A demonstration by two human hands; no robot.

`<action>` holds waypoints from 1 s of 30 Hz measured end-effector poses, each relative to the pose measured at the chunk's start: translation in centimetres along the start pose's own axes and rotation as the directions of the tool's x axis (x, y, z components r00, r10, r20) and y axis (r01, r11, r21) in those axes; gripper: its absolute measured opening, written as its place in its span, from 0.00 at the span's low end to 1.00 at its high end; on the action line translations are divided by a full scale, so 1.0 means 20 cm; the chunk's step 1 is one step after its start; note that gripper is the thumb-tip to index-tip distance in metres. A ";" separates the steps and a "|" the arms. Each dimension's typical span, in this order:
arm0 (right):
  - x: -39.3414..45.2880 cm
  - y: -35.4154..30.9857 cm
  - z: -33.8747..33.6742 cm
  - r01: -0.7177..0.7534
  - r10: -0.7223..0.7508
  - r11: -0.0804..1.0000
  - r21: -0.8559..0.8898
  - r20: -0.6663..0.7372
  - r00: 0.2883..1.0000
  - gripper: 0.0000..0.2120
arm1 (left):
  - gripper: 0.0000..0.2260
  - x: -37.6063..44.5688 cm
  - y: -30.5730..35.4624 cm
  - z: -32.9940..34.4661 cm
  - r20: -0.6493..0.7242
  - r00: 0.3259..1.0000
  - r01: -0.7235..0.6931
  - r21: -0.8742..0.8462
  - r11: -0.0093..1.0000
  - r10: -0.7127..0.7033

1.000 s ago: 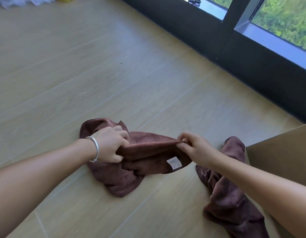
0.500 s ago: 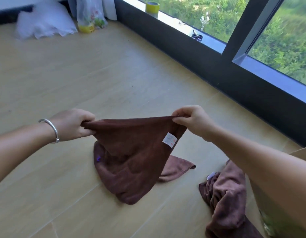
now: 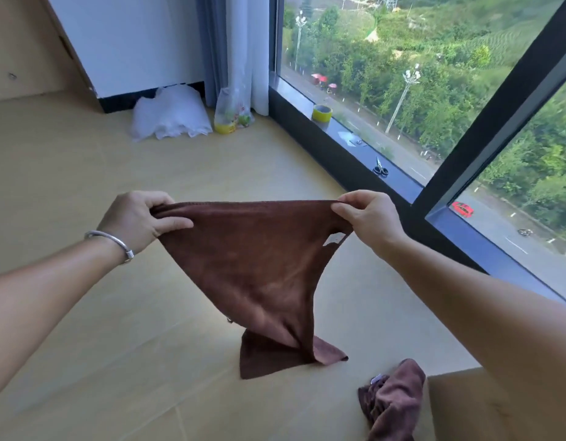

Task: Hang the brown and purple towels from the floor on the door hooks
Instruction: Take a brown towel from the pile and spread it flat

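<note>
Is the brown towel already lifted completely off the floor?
No, both hands, left hand and right hand, hold the brown towel up by its top edge, but its bottom corner lies on the floor.

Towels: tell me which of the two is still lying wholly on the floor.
The purple towel, crumpled on the floor beside the cardboard box. The brown towel is stretched between the left hand and right hand, only its bottom corner trailing on the floor.
</note>
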State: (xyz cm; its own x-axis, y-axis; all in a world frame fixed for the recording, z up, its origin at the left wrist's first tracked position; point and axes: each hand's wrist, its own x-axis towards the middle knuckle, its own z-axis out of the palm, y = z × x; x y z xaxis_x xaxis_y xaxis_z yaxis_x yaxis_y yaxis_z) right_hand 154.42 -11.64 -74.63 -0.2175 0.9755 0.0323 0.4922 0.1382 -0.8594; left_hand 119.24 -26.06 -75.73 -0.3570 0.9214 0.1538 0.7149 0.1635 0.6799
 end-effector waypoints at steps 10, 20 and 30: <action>-0.05 -0.95 -0.31 -0.015 0.014 1.000 0.004 0.125 0.992 0.04 | 0.08 -0.02 0.49 -0.87 -0.069 0.995 0.073 0.002 0.997 -0.072; -0.73 -0.84 -0.37 -0.158 0.119 0.986 0.057 0.422 0.899 0.08 | 0.10 -0.80 0.53 -0.95 0.165 0.959 0.237 -0.026 0.971 -0.230; -1.41 -0.13 -0.29 -0.192 0.278 0.960 -0.204 0.622 0.732 0.06 | 0.19 -1.83 0.24 -0.45 0.310 0.836 0.453 0.077 0.888 -0.453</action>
State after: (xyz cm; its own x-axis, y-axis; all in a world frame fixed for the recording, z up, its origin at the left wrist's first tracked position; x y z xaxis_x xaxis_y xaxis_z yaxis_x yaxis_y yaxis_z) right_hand 164.07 -38.46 -70.32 -0.5464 0.6461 -0.5329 0.6859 -0.0199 -0.7274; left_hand 130.39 -62.13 -71.66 -0.4360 0.8053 -0.4018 0.5197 0.5898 0.6182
